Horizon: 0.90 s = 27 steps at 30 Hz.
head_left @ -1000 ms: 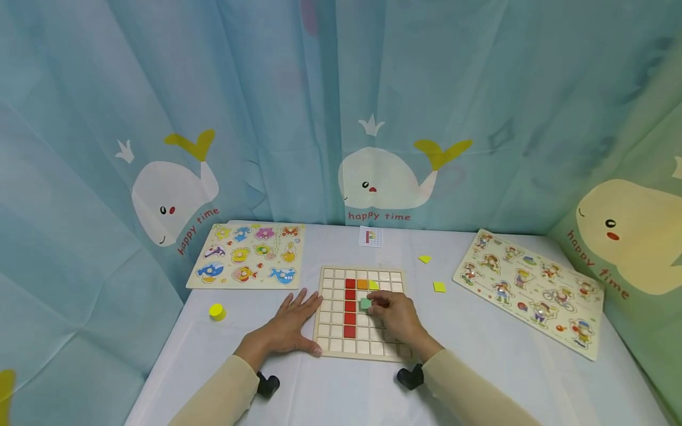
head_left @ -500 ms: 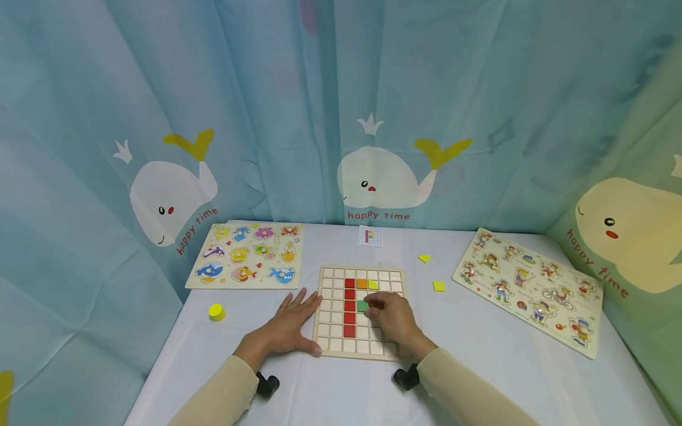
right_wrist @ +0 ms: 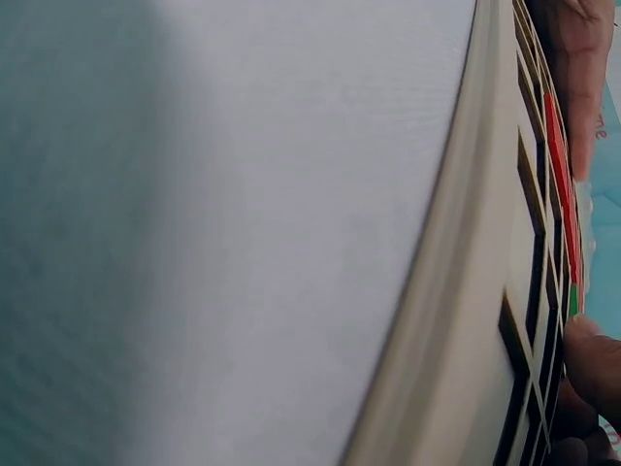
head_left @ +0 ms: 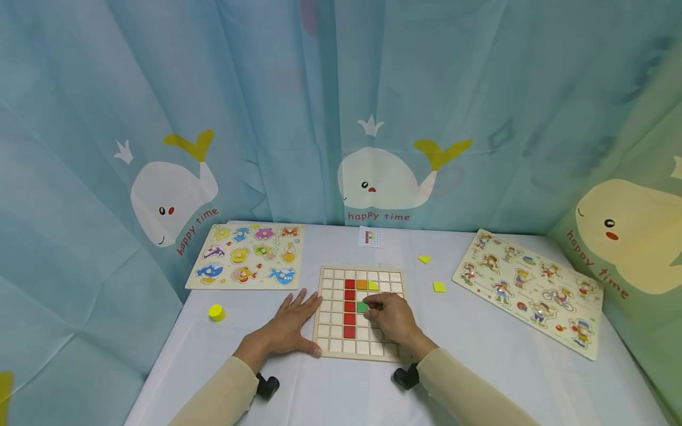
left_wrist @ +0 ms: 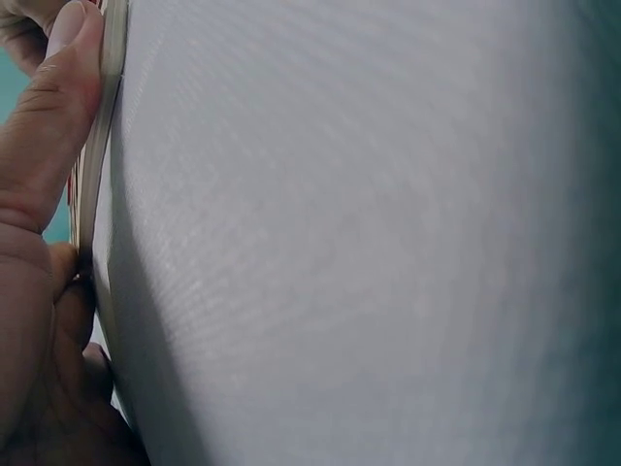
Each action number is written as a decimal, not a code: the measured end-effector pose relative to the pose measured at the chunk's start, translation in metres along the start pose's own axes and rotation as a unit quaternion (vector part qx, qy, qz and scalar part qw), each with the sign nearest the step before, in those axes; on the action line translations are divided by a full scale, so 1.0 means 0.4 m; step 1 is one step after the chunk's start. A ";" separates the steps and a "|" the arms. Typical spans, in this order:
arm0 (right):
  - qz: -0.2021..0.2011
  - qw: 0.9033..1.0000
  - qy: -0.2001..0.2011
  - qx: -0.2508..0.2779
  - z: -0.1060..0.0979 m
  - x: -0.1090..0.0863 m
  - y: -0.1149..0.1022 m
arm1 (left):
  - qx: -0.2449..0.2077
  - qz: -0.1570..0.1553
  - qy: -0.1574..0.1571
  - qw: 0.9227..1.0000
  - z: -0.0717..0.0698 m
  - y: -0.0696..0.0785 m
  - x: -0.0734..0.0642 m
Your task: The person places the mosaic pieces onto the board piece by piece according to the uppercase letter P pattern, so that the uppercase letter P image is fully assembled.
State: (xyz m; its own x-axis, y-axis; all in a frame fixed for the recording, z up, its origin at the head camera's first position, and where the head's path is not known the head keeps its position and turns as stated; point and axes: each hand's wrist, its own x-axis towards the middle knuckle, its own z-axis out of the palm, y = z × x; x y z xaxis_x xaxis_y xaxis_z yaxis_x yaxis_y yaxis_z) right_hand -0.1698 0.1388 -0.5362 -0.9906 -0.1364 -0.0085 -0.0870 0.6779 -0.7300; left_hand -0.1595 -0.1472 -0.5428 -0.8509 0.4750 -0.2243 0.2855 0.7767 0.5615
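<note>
A wooden grid board [head_left: 333, 319] lies flat on the white table. Down one column runs a line of red tiles [head_left: 349, 307]; an orange tile [head_left: 362, 284] and a yellow triangle [head_left: 372, 286] sit in the top row of the pattern. My left hand [head_left: 288, 326] rests at the board's left side, fingers spread and straight, the thumb touching its front corner. Thumb and forefinger of my right hand [head_left: 395, 318] are at the right part of a green square tile [head_left: 361, 307], which lies in a cell beside the red column. That hand covers several cells.
A sea-animal puzzle board [head_left: 250, 257] lies back left, with a yellow cylinder [head_left: 216, 312] before it. A printed pattern card [head_left: 370, 236] lies behind the grid. To the right are a yellow triangle [head_left: 424, 259], a yellow square [head_left: 439, 287] and a figure puzzle board [head_left: 524, 296].
The green tile, tilted in my right fingers a second ago, has moved slightly left and down and now lies flat in a cell. My left hand has stayed in place.
</note>
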 end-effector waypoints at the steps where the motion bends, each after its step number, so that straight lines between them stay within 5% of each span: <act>1: 0.002 1.000 -0.001 0.001 0.000 0.000 -0.001 | -0.001 0.000 0.000 1.000 0.000 0.000 0.000; 14: 0.020 1.000 -0.003 0.004 -0.001 0.001 -0.003 | -0.003 -0.003 -0.001 1.000 0.000 0.002 -0.001; 27: 0.036 0.993 -0.029 0.105 -0.055 0.005 0.006 | 0.003 0.014 -0.001 1.000 -0.001 -0.001 -0.003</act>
State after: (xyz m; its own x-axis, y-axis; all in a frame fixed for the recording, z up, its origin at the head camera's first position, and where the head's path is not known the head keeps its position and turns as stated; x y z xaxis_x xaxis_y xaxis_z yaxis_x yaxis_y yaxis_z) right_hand -0.1743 0.1562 -0.5231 -0.9853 -0.1385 -0.0997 0.0129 0.5218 -0.8530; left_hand -0.1589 -0.1482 -0.5424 -0.8417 0.4973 -0.2103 0.3122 0.7659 0.5621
